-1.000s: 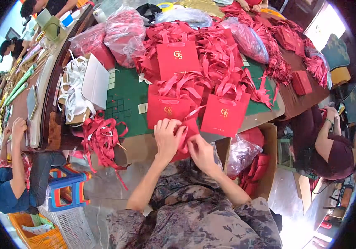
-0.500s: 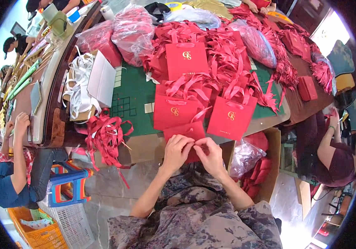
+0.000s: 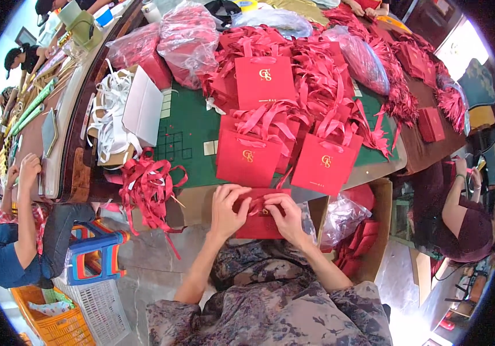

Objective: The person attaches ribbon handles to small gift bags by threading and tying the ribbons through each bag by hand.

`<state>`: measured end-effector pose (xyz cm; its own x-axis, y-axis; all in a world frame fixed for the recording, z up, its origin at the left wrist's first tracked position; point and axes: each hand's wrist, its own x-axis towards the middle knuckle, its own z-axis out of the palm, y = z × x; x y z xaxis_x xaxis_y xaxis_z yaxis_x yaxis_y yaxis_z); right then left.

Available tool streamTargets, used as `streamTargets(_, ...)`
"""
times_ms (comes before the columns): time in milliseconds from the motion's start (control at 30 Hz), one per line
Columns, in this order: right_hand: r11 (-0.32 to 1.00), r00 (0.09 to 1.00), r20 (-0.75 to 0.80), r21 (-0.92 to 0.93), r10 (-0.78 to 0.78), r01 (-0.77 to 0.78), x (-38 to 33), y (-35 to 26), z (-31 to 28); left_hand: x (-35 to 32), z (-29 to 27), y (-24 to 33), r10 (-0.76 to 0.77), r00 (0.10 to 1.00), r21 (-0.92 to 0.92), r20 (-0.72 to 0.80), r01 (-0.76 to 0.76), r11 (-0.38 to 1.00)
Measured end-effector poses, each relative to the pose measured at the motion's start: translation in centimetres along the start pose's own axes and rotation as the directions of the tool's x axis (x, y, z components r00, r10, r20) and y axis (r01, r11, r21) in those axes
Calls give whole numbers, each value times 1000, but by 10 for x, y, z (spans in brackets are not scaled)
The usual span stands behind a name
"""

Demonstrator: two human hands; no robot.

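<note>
Both hands have drawn back from the table edge toward the lap since a second ago, and the red bag they work on has come down with them, now lying lower against the patterned clothing. Work surface: a green cutting mat (image 3: 187, 135) on a long table (image 3: 383, 167), crowded end to end, in a shared workroom with a grey floor. On the mat stand finished red paper bags (image 3: 246, 157) with ribbon handles, another upright one (image 3: 323, 164) just beside, and a heap of the same behind them. Clear plastic sacks of red stock (image 3: 187, 34) lie at the far left of the heap. A white box (image 3: 142, 106) with white ribbon sits at the mat's left edge; loose red ribbons (image 3: 149, 187) hang over the table edge below it. An open cardboard carton (image 3: 374, 242) with red pieces stands to the right of the lap. One person sits at left on a coloured stool (image 3: 94, 254), another at right; neither obstructs the work. Left hand (image 3: 227, 209) is curled narrow, fingers gripping the upper left edge of the flat red bag (image 3: 259, 222). Right hand (image 3: 285, 213) is likewise closed, pinching the bag's top at its ribbon. The bag lies between table edge and lap, partly hidden by both hands.
</note>
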<state>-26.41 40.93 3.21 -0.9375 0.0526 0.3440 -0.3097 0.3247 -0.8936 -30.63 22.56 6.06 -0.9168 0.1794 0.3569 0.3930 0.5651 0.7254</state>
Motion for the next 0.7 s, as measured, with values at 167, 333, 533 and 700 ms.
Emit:
streamTargets(167, 987, 992, 11, 96, 128, -128, -3, -2, 0, -3, -4, -8, 26, 973, 156, 228, -63, 986)
streamTargets(333, 998, 999, 8, 38, 40, -41, 6, -45, -24, -2, 0, -11, -34, 975, 145, 218, 2, 989)
streamTargets(533, 954, 967, 189, 216, 168, -208, 7, -84, -47, 2, 2, -10, -24, 975, 110, 221, -1, 994)
streamTargets(700, 951, 948, 84, 14, 307, -309, -1, -38, -2, 7, -1, 4, 25, 980, 166, 197, -58, 984)
